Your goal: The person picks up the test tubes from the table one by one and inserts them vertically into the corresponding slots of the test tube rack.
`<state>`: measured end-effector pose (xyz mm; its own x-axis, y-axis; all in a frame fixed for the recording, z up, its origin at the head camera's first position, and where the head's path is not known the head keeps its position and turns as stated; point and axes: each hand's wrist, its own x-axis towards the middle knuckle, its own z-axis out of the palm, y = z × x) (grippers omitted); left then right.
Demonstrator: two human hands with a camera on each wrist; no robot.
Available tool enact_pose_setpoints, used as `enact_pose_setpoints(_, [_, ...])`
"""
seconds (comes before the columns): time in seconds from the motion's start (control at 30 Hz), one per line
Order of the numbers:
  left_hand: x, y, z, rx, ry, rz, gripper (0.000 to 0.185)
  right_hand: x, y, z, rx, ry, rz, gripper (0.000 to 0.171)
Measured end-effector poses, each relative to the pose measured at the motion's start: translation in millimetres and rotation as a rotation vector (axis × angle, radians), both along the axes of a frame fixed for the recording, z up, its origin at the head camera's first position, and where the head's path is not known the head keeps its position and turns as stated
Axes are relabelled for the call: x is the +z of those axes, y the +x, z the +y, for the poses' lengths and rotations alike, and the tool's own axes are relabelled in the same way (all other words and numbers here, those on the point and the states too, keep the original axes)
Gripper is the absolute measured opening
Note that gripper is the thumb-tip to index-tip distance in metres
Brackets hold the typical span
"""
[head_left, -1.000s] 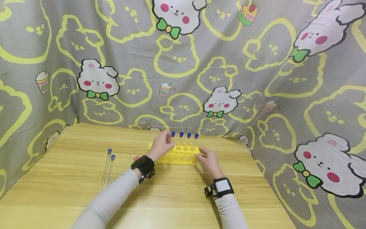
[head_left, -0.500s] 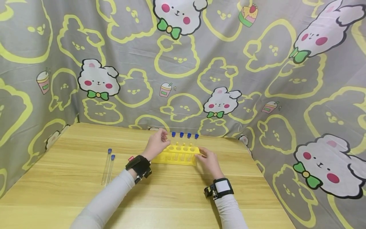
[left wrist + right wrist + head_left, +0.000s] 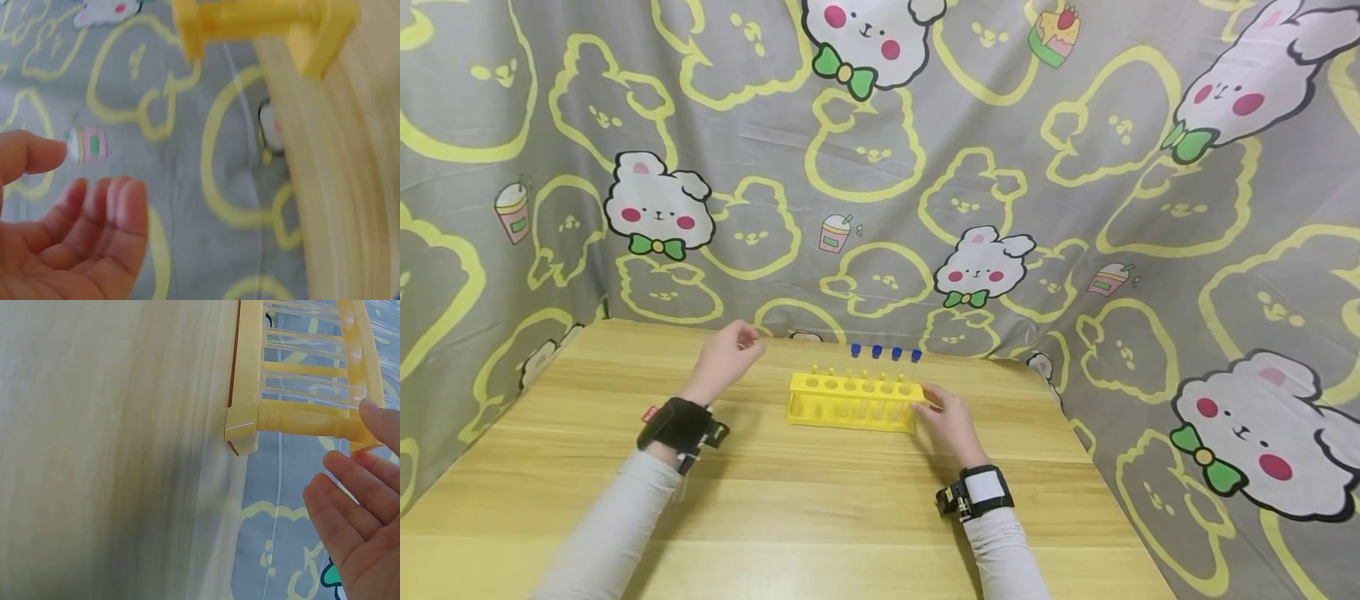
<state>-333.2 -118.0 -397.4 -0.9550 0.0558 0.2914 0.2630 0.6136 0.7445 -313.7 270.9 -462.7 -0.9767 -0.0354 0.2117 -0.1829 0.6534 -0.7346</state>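
Observation:
A yellow test tube rack (image 3: 853,424) stands upright on the wooden table. Several clear test tubes (image 3: 303,387) with blue stoppers (image 3: 876,352) sit in its right-hand holes, while the holes at its left end hold none. My right hand (image 3: 951,423) is at the rack's right end, thumb and index finger pinching the corner of the top plate in the right wrist view. Left of the rack, my left hand (image 3: 724,360) is in the air over the table, fingers loosely bent and holding nothing, as the left wrist view shows. My left forearm hides the spot where two loose tubes lay.
The wooden table (image 3: 850,517) ends at a grey curtain (image 3: 760,142) with cartoon bunnies, which hangs behind it and along both sides. A black strap with a small camera (image 3: 679,427) is on the left wrist, and a similar one (image 3: 977,492) on the right.
My left hand has moved left, away from the rack, uncovering its left end. The left forearm now covers the two loose test tubes. My right hand stays at the rack.

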Motion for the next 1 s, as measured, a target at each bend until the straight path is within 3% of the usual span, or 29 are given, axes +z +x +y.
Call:
enact_pose_setpoints(0.07, [1.2, 3.6, -16.1, -0.002, -0.066, -0.035, 0.031, 0.1, -0.2, 0.1, 0.002, 0.003, 0.003, 0.051])
enact_pose_setpoints(0.17, [1.7, 11.1, -38.2, -0.025, -0.152, -0.143, 0.035, 0.4, -0.1, 0.0, 0.001, 0.011, 0.007, 0.051])
enact_pose_setpoints(0.33, [-5.9, 20.3, -67.7, -0.062, -0.2, -0.304, 0.038, 1.0, 0.1, 0.7, 0.0, 0.012, 0.003, 0.052])
enact_pose_setpoints(0.53, [-23.5, 17.1, -91.5, -0.049, -0.194, -0.358, 0.023, 0.6, -0.1, 1.3, 0.003, 0.006, -0.002, 0.053])
enact_pose_setpoints(0.83, [-45.7, 11.7, -102.5, 0.024, -0.236, -0.432, 0.039, -0.9, -1.0, 0.7, -0.003, 0.009, 0.014, 0.051])
enact_pose_setpoints(1.0, [-55.0, 8.4, -105.5, 0.005, -0.256, -0.448, 0.039, -1.4, -0.8, 0.4, -0.007, 0.006, 0.003, 0.051])
